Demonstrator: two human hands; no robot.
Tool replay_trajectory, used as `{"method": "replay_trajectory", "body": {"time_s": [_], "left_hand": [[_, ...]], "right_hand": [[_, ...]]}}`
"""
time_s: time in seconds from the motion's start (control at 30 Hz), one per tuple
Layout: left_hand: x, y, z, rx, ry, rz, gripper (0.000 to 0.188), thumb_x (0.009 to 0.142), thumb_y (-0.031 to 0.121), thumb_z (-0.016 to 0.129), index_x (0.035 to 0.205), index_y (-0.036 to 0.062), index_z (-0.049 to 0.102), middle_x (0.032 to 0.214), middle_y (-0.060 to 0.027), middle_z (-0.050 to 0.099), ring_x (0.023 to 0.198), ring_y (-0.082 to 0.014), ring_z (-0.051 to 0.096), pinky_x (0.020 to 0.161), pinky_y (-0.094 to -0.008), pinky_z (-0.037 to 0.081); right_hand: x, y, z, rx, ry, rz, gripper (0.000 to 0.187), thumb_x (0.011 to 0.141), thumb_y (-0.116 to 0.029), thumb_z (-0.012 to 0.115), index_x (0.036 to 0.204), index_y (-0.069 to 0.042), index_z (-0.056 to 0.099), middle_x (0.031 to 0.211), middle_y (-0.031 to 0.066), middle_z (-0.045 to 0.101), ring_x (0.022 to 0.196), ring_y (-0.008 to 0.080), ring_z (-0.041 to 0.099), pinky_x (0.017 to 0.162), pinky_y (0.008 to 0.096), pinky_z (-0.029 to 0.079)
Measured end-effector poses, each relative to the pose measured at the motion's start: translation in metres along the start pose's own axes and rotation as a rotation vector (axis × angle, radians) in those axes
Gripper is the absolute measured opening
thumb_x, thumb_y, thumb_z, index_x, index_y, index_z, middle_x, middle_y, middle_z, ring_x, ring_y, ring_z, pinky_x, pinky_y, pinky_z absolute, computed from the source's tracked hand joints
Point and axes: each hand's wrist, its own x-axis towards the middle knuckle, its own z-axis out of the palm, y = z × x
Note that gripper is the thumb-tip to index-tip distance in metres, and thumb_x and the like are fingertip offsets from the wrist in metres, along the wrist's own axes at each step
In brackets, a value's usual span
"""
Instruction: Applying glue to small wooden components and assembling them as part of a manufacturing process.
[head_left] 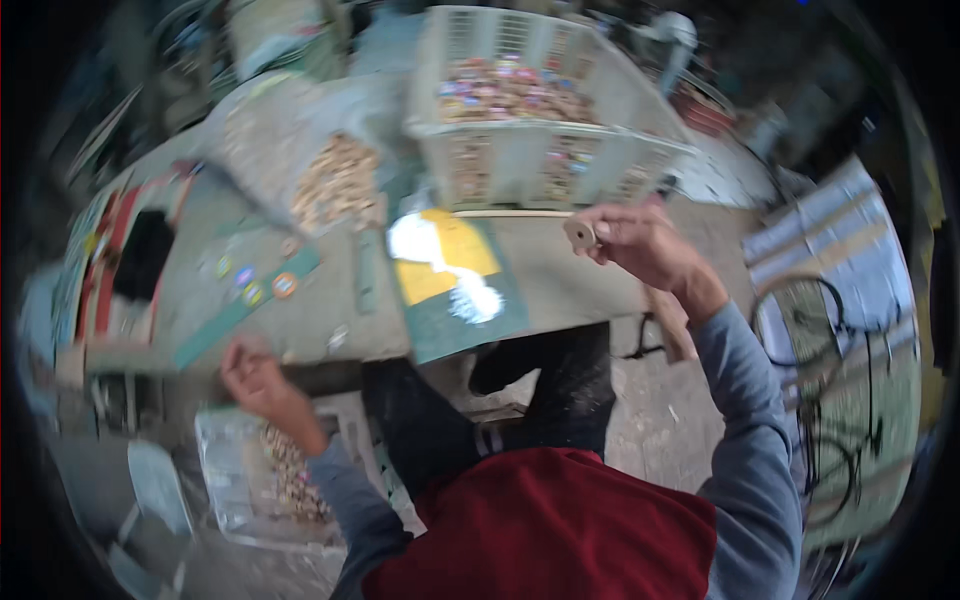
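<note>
My right hand, raised over the right part of the table, pinches a small round wooden disc with a dark hole in its face. My left hand is at the table's front edge, above a clear bin. Its fingers are bent and smeared by motion, and I cannot make out anything in them. Beyond that hand, a green strip lies slanted on the table. Small round coloured pieces lie on and beside it. Between my hands, a green and yellow sheet has bright white patches on it.
A white plastic crate of coloured wooden pieces stands at the back. To its left, a clear plastic bag spills plain wooden pieces. The clear bin below the table holds more pieces. Flattened cardboard leans at the right.
</note>
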Motion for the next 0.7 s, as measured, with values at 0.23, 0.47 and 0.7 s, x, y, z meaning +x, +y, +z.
{"method": "replay_trajectory", "body": {"time_s": [0.23, 0.47, 0.7], "left_hand": [[-0.053, 0.038, -0.007, 0.002, -0.108, 0.051, 0.035, 0.088, -0.008, 0.062, 0.122, -0.0027, 0.060, 0.114, -0.0068, 0.057, 0.095, -0.0139, 0.061, 0.083, -0.0268, 0.050], [-0.067, 0.041, -0.004, 0.113, -0.237, 0.030, 0.037, 0.085, -0.006, 0.067, 0.122, -0.0036, 0.061, 0.114, -0.0094, 0.060, 0.095, -0.0161, 0.063, 0.084, -0.0289, 0.051], [-0.051, 0.035, 0.012, 0.315, -0.245, 0.250, 0.046, 0.082, -0.002, 0.072, 0.127, -0.0012, 0.059, 0.112, -0.0138, 0.065, 0.099, -0.0271, 0.064, 0.089, -0.0374, 0.050]], "right_hand": [[0.097, -0.008, 0.134, -0.858, -0.297, -0.426, 0.032, 0.092, -0.025, 0.064, 0.111, 0.000, 0.067, 0.088, 0.0125, 0.070, 0.082, 0.0251, 0.067, 0.077, 0.0378, 0.052], [0.179, -0.007, 0.212, -1.067, -0.221, -0.674, 0.032, 0.089, -0.024, 0.065, 0.109, 0.002, 0.067, 0.084, 0.0172, 0.069, 0.077, 0.0319, 0.066, 0.074, 0.0407, 0.052], [0.109, -0.018, 0.178, -1.070, -0.188, -0.754, 0.031, 0.090, -0.021, 0.065, 0.112, 0.000, 0.068, 0.093, 0.0174, 0.071, 0.087, 0.0347, 0.066, 0.079, 0.0435, 0.052]]}}
